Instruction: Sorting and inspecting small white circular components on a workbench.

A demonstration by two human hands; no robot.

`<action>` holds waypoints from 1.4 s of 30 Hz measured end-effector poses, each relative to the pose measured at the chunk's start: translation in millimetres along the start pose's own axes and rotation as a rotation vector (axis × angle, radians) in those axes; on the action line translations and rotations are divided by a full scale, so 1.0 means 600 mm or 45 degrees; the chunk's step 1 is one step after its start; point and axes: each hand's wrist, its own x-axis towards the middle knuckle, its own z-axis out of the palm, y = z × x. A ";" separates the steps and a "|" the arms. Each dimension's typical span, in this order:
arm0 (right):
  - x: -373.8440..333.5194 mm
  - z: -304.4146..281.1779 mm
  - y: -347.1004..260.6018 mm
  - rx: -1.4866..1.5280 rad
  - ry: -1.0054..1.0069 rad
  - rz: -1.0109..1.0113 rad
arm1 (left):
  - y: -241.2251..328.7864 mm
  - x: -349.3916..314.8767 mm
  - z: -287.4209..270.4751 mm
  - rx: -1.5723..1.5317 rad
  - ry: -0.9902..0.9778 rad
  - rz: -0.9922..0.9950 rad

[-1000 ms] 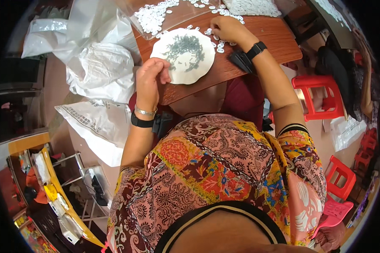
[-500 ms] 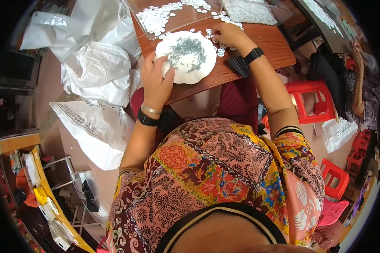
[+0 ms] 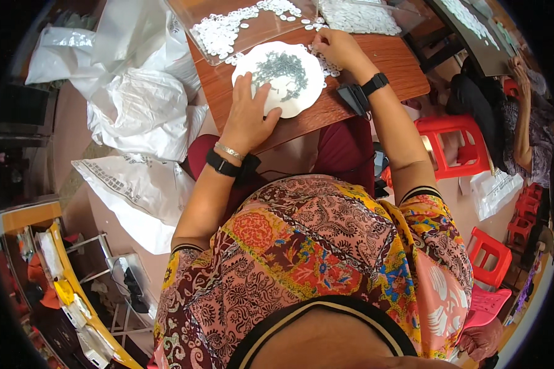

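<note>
A white scalloped plate lies on the wooden table, with a scatter of small grey rod-like pieces on it. At its left rim is my left hand, fingers spread and fingertips over the edge; nothing is seen in its grasp. Beyond the plate's right side, my right hand has its fingers bent together over loose white oval pieces with holes. Whatever those fingertips pinch, if anything, is too small to tell. A black device hangs by my right wrist strap.
A clear tray holding many white oval pieces stands at the table's far left, beside a clear bag of white pieces. White sacks fill the floor on the left. A red stool and another person's arm are at right.
The plate has shifted right, closer to my right hand and over some loose white pieces. My left hand has followed it, its fingers now further over the rim.
</note>
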 end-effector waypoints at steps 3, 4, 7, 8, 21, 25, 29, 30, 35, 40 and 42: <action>-0.020 -0.019 -0.014 0.207 0.086 0.032 | 0.008 0.006 -0.012 0.077 0.045 0.014; -0.027 -0.021 -0.018 0.470 0.077 0.004 | 0.014 0.010 -0.023 0.134 0.101 0.007; -0.055 -0.034 -0.072 0.947 -0.020 0.005 | 0.015 0.033 -0.046 -0.149 0.212 -0.057; -0.067 -0.040 -0.095 1.155 -0.094 0.047 | 0.018 0.043 -0.046 -0.148 0.217 -0.065; -0.114 -0.030 -0.169 1.120 -0.088 -0.046 | 0.054 0.081 -0.010 -1.440 0.061 -0.417; -0.119 -0.022 -0.172 1.165 -0.140 -0.025 | 0.049 0.075 -0.009 -1.412 0.082 -0.449; -0.127 -0.023 -0.179 0.978 -0.140 0.003 | 0.058 0.065 -0.020 -1.024 0.189 -0.342; -0.127 -0.023 -0.180 0.887 -0.129 -0.046 | 0.057 0.064 -0.028 -0.811 0.193 -0.247; -0.122 -0.027 -0.188 0.723 -0.116 -0.106 | 0.055 0.059 -0.046 -0.591 0.201 -0.136; -0.113 -0.019 -0.202 0.950 -0.011 -0.103 | 0.047 0.061 -0.039 -1.307 0.079 -0.303; -0.117 -0.016 -0.210 0.977 0.022 -0.130 | 0.047 0.058 -0.041 -1.354 0.095 -0.327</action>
